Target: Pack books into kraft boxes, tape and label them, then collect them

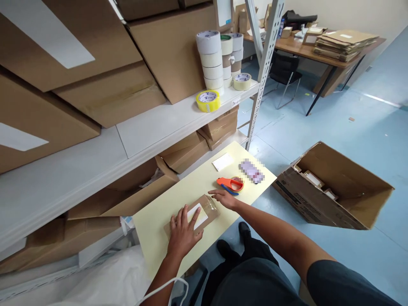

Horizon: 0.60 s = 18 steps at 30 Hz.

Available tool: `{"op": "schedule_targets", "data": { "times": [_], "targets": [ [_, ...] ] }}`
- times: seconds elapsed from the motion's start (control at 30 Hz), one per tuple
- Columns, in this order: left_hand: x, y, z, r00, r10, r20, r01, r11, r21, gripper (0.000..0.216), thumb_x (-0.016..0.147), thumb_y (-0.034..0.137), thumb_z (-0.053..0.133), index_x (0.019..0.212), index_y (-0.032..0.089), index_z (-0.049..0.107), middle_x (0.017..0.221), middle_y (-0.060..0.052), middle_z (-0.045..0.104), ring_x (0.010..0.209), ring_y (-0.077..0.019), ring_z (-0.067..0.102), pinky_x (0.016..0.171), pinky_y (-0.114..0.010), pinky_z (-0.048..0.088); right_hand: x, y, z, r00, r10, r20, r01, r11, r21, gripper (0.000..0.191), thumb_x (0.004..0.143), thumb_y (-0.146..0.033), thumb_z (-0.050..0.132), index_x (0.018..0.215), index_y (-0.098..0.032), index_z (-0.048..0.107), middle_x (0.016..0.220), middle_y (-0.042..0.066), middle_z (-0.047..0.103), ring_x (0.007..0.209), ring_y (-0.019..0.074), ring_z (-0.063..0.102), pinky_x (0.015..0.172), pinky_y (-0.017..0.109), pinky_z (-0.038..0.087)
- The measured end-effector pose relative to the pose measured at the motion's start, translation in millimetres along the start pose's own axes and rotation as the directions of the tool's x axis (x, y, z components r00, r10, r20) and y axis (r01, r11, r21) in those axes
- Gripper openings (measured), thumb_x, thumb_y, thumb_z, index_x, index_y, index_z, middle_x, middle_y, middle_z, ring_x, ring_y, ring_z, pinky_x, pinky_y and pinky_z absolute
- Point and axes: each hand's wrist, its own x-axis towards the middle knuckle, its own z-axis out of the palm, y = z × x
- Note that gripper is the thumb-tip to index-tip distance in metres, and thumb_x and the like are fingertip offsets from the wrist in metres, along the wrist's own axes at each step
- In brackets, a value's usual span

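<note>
Box [206, 206], small and brown, lies slantwise on the pale yellow surface [151, 225] in our head view, with a white label [202, 218] on top and clear tape [212, 205] at its right end. Our left hand [185, 233] is open, fingers spread on the box and partly over the label. Our right hand [224, 198] is open too, fingers stretched toward the taped end; we cannot tell whether they touch it. Just beyond that hand we see an orange tape dispenser [225, 183], then a white card [222, 162] and a blurred-out item [251, 171]. Tape rolls [212, 63] stand stacked on the shelf [153, 127]; an open carton [299, 199] sits on the floor [287, 134].
</note>
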Motion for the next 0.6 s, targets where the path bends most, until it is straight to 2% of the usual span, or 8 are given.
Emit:
{"op": "schedule_targets", "data": {
  "times": [0.1, 0.2, 0.3, 0.4, 0.6],
  "targets": [
    [0.9, 0.9, -1.3, 1.000, 0.000, 0.003, 0.000, 1.000, 0.007, 0.078, 0.081, 0.037, 0.070, 0.155, 0.029, 0.046, 0.162, -0.021, 0.036, 0.143, -0.0444, 0.039, 0.114, -0.068, 0.029, -9.6, 0.1, 9.1, 0.985, 0.030, -0.168, -0.028, 0.999, 0.015, 0.047, 0.100, -0.029, 0.041, 0.141, -0.019, 0.061, 0.146, 0.012, 0.062, 0.132, 0.0261, 0.059, 0.115, 0.045, 0.045],
    [1.1, 0.0, -0.1, 1.000, 0.002, 0.004, -0.002, 1.000, 0.000, 0.079, 0.081, 0.037, 0.071, 0.155, 0.029, 0.046, 0.162, -0.021, 0.036, 0.143, -0.0444, 0.039, 0.114, -0.068, 0.028, -40.9, 8.3, 33.6, 0.943, 0.005, -0.332, -0.026, 0.998, -0.058, 0.053, 0.102, -0.039, 0.039, 0.151, -0.021, 0.049, 0.154, 0.013, 0.053, 0.143, 0.0281, 0.049, 0.121, 0.050, 0.038],
    [0.7, -2.2, 2.8, 1.000, 0.004, 0.007, -0.004, 1.000, -0.009, 0.079, 0.082, 0.038, 0.070, 0.156, 0.029, 0.044, 0.163, -0.021, 0.035, 0.144, -0.0446, 0.038, 0.113, -0.068, 0.029, -69.2, 19.7, 64.8, 0.957, -0.122, -0.265, 0.092, 0.988, -0.123, 0.062, 0.100, -0.043, 0.046, 0.159, -0.026, 0.036, 0.164, 0.009, 0.041, 0.151, 0.0275, 0.038, 0.125, 0.051, 0.032],
    [0.9, -4.7, 5.1, 1.000, -0.005, 0.007, 0.005, 1.000, -0.013, 0.078, 0.084, 0.040, 0.068, 0.157, 0.030, 0.042, 0.163, -0.020, 0.035, 0.144, -0.0443, 0.038, 0.113, -0.067, 0.030, -77.2, 26.4, 83.5, 0.952, -0.204, -0.227, 0.184, 0.977, -0.108, 0.067, 0.100, -0.044, 0.048, 0.162, -0.028, 0.028, 0.167, 0.008, 0.033, 0.154, 0.0269, 0.032, 0.126, 0.052, 0.030],
    [5.3, -7.2, 4.2, 1.000, 0.009, 0.004, -0.009, 1.000, 0.006, 0.079, 0.083, 0.039, 0.070, 0.156, 0.027, 0.045, 0.161, -0.022, 0.037, 0.142, -0.0449, 0.041, 0.112, -0.067, 0.032, -65.1, 31.7, 75.1, 0.945, -0.255, -0.205, 0.246, 0.967, -0.070, 0.063, 0.102, -0.046, 0.047, 0.161, -0.029, 0.033, 0.164, 0.008, 0.040, 0.152, 0.0282, 0.037, 0.124, 0.054, 0.032]
  ]
}}
